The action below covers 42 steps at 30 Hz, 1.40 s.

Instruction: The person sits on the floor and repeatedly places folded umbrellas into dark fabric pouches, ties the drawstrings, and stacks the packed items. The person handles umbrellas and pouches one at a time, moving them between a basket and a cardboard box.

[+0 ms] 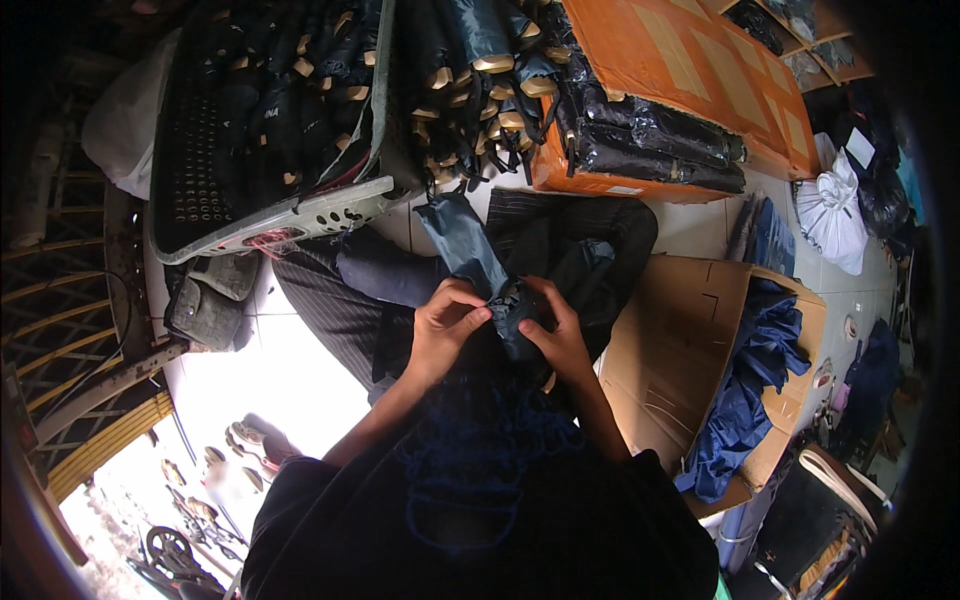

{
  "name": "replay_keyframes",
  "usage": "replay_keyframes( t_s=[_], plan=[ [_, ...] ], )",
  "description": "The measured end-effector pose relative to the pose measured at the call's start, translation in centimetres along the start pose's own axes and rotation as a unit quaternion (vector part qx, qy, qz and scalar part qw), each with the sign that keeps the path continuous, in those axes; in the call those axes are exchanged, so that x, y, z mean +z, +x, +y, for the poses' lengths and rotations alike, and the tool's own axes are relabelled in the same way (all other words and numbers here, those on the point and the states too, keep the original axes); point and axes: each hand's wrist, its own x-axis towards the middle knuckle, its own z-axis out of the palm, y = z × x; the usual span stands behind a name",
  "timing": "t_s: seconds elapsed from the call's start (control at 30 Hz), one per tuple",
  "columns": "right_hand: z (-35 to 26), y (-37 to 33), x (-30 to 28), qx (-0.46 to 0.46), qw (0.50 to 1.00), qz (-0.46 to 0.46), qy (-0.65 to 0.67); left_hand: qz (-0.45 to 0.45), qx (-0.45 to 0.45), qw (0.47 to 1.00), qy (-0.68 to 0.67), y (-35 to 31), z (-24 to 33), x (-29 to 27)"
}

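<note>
A folded umbrella (462, 240) in shiny blue-grey fabric lies slanted across my lap, its far end pointing up and to the left. My left hand (448, 325) is closed on the fabric from the left, thumb and fingertips pinching it. From the right, my right hand (556, 328) grips the same bunched fabric with its thumb and fingers. Between the hands the cloth is gathered, and small details there are too dark to make out. Beside my right hand, more dark fabric (597, 257) rests on my leg.
A grey crate (345, 210) full of dark folded umbrellas stands at the far left. More umbrellas with pale handles (490, 62) are piled beside it. An orange carton (690, 60) holds wrapped bundles. On the right, a brown box (665, 340) contains blue fabric (740, 400).
</note>
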Motion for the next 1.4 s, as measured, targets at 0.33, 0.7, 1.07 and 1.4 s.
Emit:
replay_keyframes(
  t_s=[0.33,0.7,1.07,1.4],
  plan=[
    [-2.1,0.4,1.8,-0.102,0.98,0.086,-0.147,0.087,0.175,0.931,0.308,0.5,3.1,1.7],
    [-2.8,0.6,1.8,-0.134,0.955,0.127,-0.232,0.077,0.123,0.955,0.259,1.1,2.8,1.5],
    [-2.5,0.9,0.6,-0.152,0.951,0.106,-0.248,-0.109,0.113,0.948,0.278,3.1,5.0,-0.6],
    [-3.2,1.1,0.4,-0.156,0.955,0.083,-0.237,-0.09,0.157,0.937,0.297,3.2,4.4,-0.1]
  ],
)
